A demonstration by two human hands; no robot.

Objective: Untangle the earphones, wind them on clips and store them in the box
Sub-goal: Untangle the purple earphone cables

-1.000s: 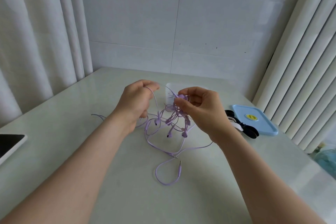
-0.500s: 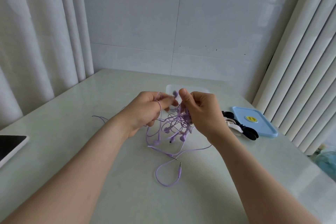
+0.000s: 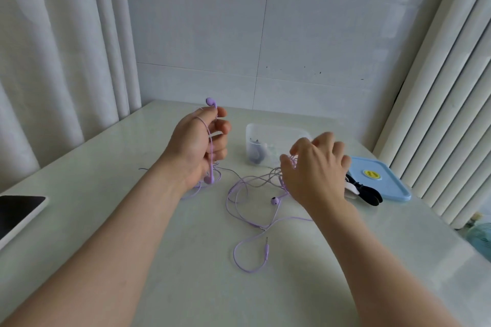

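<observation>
Still tangled but looser: purple earphones [image 3: 275, 200] lying mid-counter [image 3: 199, 287], no longer bunched into one lifted knot as half a second ago. Drawn off to the left and upward by the left hand [image 3: 196, 146]: one earbud [image 3: 210, 101], pinched at the fingertips, wire draped over the hand and hanging down to a second bud just above the counter. Lowered over the remaining knot, the right hand [image 3: 317, 167], fingers bent and spread among the loops; cannot tell whether gripping or only touching. Probably one pair nearly freed, winding not yet begun. Farther back, a clear box [image 3: 249, 141]; to its right, a blue lid [image 3: 385, 188] with black and white clips [image 3: 368, 192] at its near edge. Near left, a dark tablet [image 3: 16, 212].
</observation>
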